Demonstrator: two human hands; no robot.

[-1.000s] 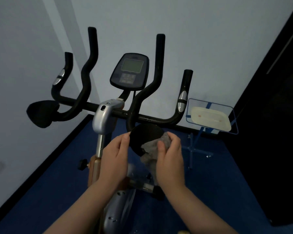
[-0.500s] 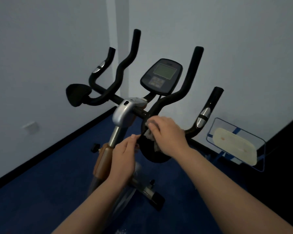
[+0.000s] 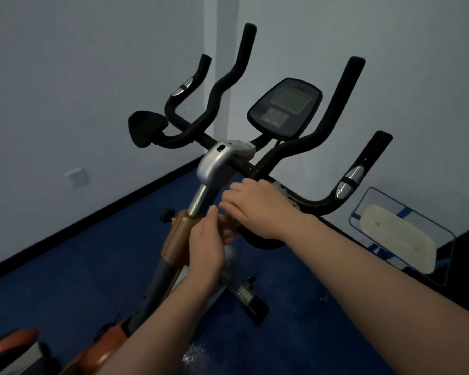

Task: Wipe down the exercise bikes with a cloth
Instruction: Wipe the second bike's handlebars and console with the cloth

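Observation:
An exercise bike with black handlebars [image 3: 303,155], a grey console [image 3: 286,108] and a silver stem head [image 3: 218,165] fills the middle of the view. My right hand [image 3: 257,205] lies palm down on the right elbow pad [image 3: 263,240], pressing a grey cloth [image 3: 283,191] whose edge shows past my knuckles. My left hand [image 3: 206,244] grips the pad's near edge beside the silver stem post [image 3: 201,198]. The left elbow pad [image 3: 145,128] stands free at the far left.
An orange frame [image 3: 173,239] runs down toward me, with a black foot [image 3: 255,307] on the blue carpet. A blue-framed stand with a white pad [image 3: 390,239] is at the right. White walls meet close behind the bike. A wall socket [image 3: 76,176] is at the left.
My view has swung left and nearer. My right hand slid with the cloth across the elbow pad toward the stem. My left hand stays on the pad's edge.

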